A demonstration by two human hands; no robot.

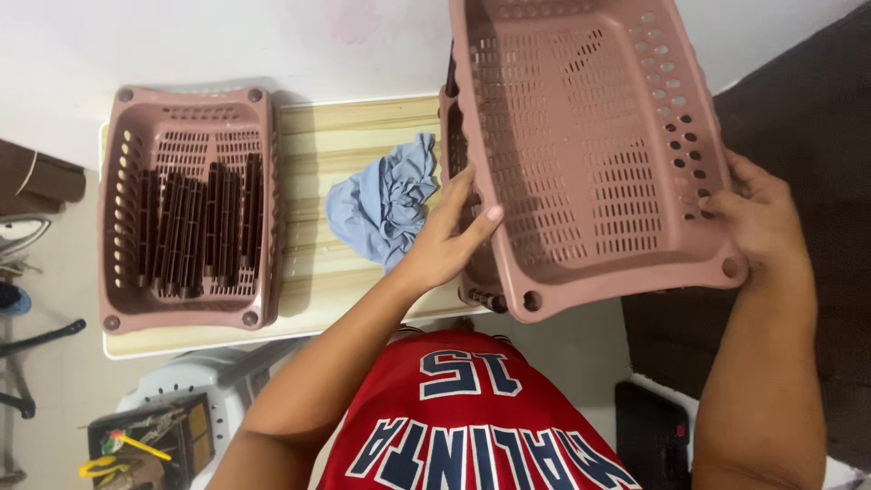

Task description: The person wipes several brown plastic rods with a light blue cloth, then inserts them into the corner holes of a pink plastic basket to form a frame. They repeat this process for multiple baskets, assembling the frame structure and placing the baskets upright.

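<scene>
- The basket (581,145) is held up over the counter's (354,136) right end, hollow side facing the camera, long axis running away from the person.
- Left hand (449,240) clasps its left rim; right hand (758,218) clasps the right rim.
- A cloth (386,200) lies just left of it.

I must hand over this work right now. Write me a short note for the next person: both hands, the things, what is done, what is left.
Left hand and right hand hold the empty pink basket up by its two sides.
Under it a second basket sits on the wooden table.
Left basket holds dark slatted pieces.
Blue cloth lies mid-table.
Done: one basket lifted.
Left: setting it down.
</scene>
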